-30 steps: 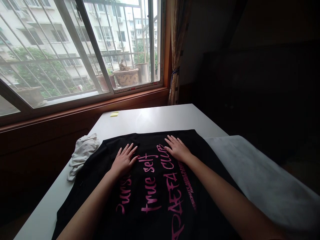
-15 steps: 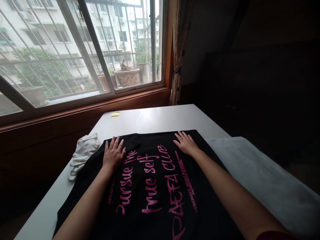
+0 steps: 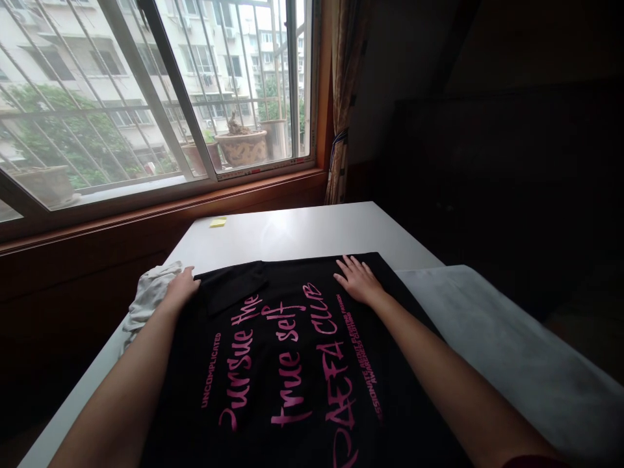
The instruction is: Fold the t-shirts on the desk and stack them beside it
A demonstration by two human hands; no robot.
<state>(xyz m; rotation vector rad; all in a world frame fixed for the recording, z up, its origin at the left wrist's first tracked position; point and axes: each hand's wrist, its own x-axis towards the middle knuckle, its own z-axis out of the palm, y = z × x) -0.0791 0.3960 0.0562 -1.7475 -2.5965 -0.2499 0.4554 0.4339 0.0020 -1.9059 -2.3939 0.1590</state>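
A black T-shirt (image 3: 292,273) with pink lettering lies spread on the white table, its sleeve folded inward near the far left corner. At that corner is my left hand (image 3: 183,287), its fingers curled at the cloth edge and partly hidden; it appears to grip the shirt. My right hand (image 3: 359,279) rests flat on the shirt near its far right corner, fingers spread, holding nothing. Just beyond my left hand, a crumpled white cloth (image 3: 149,292) lies by the table's left edge, partly covered by my forearm.
The white table (image 3: 322,227) stretches toward the window. A yellow sticky note (image 3: 218,221) lies near its far left corner. Pale translucent sheeting (image 3: 468,312) covers the right side. Beyond are a barred window (image 3: 234,78) and a tied curtain (image 3: 338,156).
My left hand has slid left from lying flat on the shirt to its far left corner, uncovering the folded sleeve and more lettering. My right hand stays in place; the view shifts slightly.
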